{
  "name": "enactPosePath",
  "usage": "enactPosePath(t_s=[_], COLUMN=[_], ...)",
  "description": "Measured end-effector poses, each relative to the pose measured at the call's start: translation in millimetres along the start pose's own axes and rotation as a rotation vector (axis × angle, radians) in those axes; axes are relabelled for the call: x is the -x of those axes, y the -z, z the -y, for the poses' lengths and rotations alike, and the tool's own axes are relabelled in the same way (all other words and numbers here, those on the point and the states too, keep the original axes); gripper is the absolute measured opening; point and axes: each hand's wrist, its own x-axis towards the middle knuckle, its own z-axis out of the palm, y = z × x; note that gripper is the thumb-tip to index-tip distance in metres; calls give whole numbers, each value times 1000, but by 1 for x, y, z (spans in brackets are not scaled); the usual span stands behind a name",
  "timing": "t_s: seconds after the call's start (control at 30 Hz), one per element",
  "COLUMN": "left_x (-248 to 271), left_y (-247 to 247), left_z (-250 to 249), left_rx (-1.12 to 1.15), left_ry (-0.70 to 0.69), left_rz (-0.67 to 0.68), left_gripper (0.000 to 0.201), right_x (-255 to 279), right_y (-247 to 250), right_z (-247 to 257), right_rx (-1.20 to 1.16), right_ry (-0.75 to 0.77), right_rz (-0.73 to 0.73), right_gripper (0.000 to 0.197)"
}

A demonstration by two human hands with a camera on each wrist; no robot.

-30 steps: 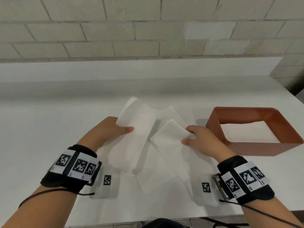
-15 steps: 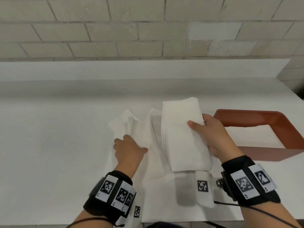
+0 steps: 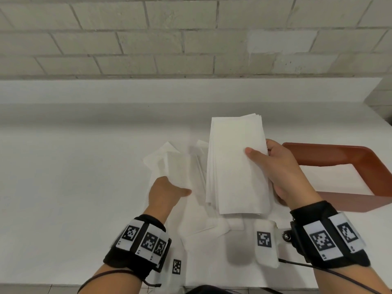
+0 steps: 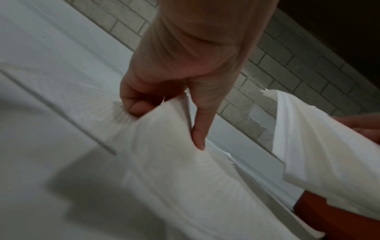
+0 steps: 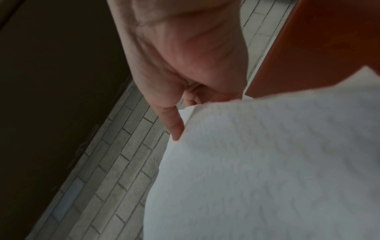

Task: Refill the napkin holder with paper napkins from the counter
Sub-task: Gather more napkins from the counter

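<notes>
Head view, with both wrist views. The right hand point(image 3: 282, 170) holds a thick stack of napkins point(image 3: 235, 164) lifted off the white tabletop point(image 3: 63, 166), thumb pressed on the upper face and fingers curled beneath; the right wrist view confirms the thumb on the edge of the paper. The stack hangs just beside the near-left corner of the napkin holder point(image 3: 350, 154), a red-brown open frame lying at the right of the tabletop.

The left hand point(image 3: 165, 192) grips the loose napkins point(image 3: 169, 164) that lie spread to the left of the lifted stack; in the left wrist view the thumb presses one face and the curled fingers pinch the other, raising a fold of paper off the surface.

A white sheet appears inside the frame of the holder; whether it is a napkin or the tabletop seen through the opening cannot be told.

Judged progress: early to middle. Gathering is partly done, since one squared stack is in hand and close to the holder. None of the held napkins has yet entered the holder. Remaining steps, as judged: collect the scattered napkins under the left hand, align them with the stack or carry them separately, and seat them all within the frame. Several sheets near the front edge of the tabletop also await collection.
</notes>
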Motion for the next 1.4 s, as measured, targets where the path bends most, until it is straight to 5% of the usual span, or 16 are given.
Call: enactPosePath(t_s=[0.2, 0.6, 0.9, 1.03, 1.17, 1.27, 1.4], left_x=[7, -8, -15, -19, -21, -23, -25], left_y=[8, 74, 94, 116, 149, 177, 203], left_z=[-1, 15, 38, 58, 71, 79, 82], left_rx=[231, 709, 998, 1173, 1298, 1317, 1308], left_ry=[-66, 272, 284, 212, 90, -37, -106], left_rz=[28, 371, 558, 516, 341, 249, 198], left_gripper=[30, 35, 32, 81, 59, 53, 48], right_x=[-2, -4, 3, 5, 2, -7, -16], right_y=[-6, -29, -46, -72, -113, -141, -164], right_z=[-1, 4, 4, 0, -10, -29, -54], right_rx=[66, 46, -96, -235, -268, -42, 603], right_ry=[-4, -6, -73, -153, -219, -228, -211], right_rz=[23, -5, 16, 117, 170, 150, 100], right_gripper=[22, 23, 21, 21, 13, 7, 44])
